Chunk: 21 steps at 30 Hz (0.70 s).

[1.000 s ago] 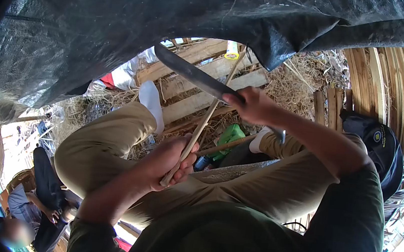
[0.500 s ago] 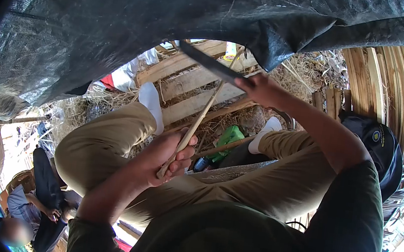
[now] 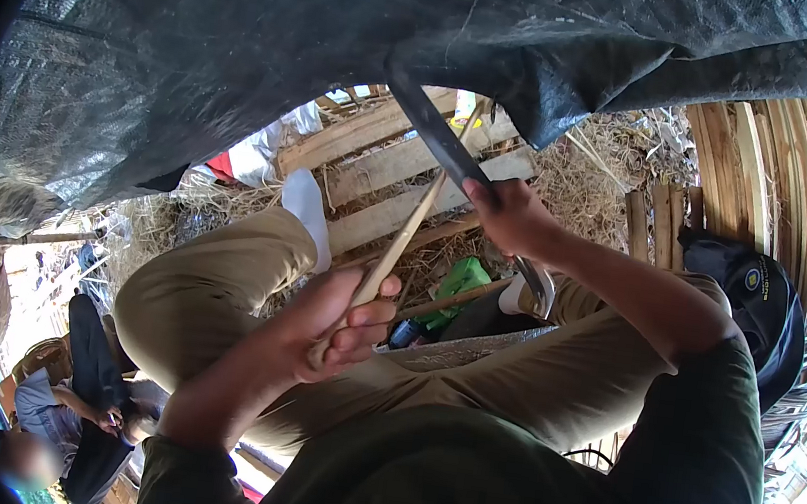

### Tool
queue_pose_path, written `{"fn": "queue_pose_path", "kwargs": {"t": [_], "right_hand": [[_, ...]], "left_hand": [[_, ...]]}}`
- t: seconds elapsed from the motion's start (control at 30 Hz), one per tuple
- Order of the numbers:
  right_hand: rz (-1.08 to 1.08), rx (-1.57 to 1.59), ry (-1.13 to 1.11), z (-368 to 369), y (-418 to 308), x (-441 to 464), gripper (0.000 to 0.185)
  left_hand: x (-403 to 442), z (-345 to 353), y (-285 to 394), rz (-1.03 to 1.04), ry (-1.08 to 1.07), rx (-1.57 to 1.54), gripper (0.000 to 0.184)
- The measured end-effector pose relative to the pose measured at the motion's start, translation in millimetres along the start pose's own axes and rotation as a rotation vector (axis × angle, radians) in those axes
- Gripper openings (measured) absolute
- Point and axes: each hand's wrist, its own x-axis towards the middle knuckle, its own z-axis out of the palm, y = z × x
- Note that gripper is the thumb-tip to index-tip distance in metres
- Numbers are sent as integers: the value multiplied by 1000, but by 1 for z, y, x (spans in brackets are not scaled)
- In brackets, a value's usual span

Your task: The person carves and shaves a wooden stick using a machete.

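Left hand (image 3: 333, 319), near centre, is closed around the lower end of a stick (image 3: 409, 228). Right hand (image 3: 514, 215), right of centre, grips a knife (image 3: 435, 130), blade slanting toward upper centre; blade-to-stick contact cannot be determined.

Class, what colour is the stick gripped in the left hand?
The stick is pale yellowish tan, seen best in the head view.

Rough, daylit work yard: dark plastic sheeting (image 3: 252, 12) spans the top; straw (image 3: 593, 185) and wooden slats (image 3: 373, 170) upper centre; stacked planks (image 3: 803, 180) upper right.
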Motion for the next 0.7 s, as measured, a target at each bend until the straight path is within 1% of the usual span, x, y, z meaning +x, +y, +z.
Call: {"fn": "queue_pose_path", "kwargs": {"t": [0.03, 0.13, 0.23, 0.33, 0.37, 0.47, 0.57, 0.6, 0.7], "right_hand": [[-48, 66, 2, -3, -9, -10, 66], [49, 10, -113, -25, 1, 21, 66], [103, 19, -23, -33, 1, 24, 65], [30, 41, -53, -11, -11, 0, 66], [12, 60, -41, -11, -10, -1, 66], [71, -88, -163, -39, 2, 24, 64], [111, -16, -70, -43, 8, 29, 60], [58, -3, -6, -32, 8, 23, 57], [63, 208, -22, -24, 2, 9, 49]], "left_hand": [[-5, 1, 2, -12, -30, -34, 16], [6, -16, 2, 9, -75, 18, 12], [7, -12, 1, 4, -46, -50, 15], [1, -10, 0, -10, -89, -47, 15], [2, -10, 1, 1, -64, -32, 15], [6, -8, -3, 8, -13, -10, 15], [5, -9, -1, 6, -34, -2, 16], [1, -8, -1, -1, -58, -9, 16], [-9, -8, -8, -36, -61, -26, 16]]}}
